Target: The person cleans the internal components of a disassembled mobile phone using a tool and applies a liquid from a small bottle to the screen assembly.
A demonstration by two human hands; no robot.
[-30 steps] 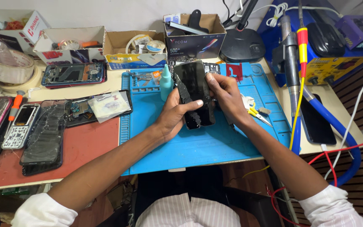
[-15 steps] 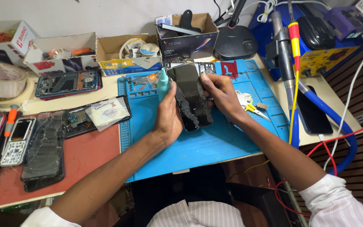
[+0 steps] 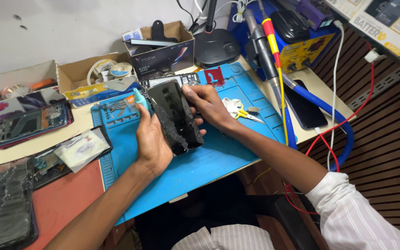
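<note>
A blue work mat (image 3: pixel 237 139) is spread over the counter (image 3: pixel 320 99), and a red mat (image 3: pixel 70 199) is laid beside it at 8 o'clock. Open cardboard boxes (image 3: pixel 163 48) of small parts are lined up along the back edge at 11 to 12 o'clock. At 1 o'clock a blue soldering station (image 3: pixel 302 44) is seen, with a red-and-yellow iron (image 3: pixel 274 51) and a thick blue hose (image 3: pixel 315 104) run down the right side; a dark phone (image 3: pixel 304 109) is laid flat next to the hose. Yellow-handled scissors (image 3: pixel 244 113) are left on the blue mat at 3 o'clock of the hands. Dismantled phones and cracked screens (image 3: pixel 10 208) are spread at 9 and 7 o'clock.

A black phone panel (image 3: pixel 177 118), its surface cracked and flaking, is held tilted above the middle of the blue mat. The left hand (image 3: pixel 153 139) is cupped under its left edge, its grip clamped on the panel, and a small teal bottle (image 3: pixel 140 99) is pinched at the fingertips. The right hand (image 3: pixel 207 106) is brought in from 3 o'clock, its grip closed on the panel's upper right edge, thumb on the face.
</note>
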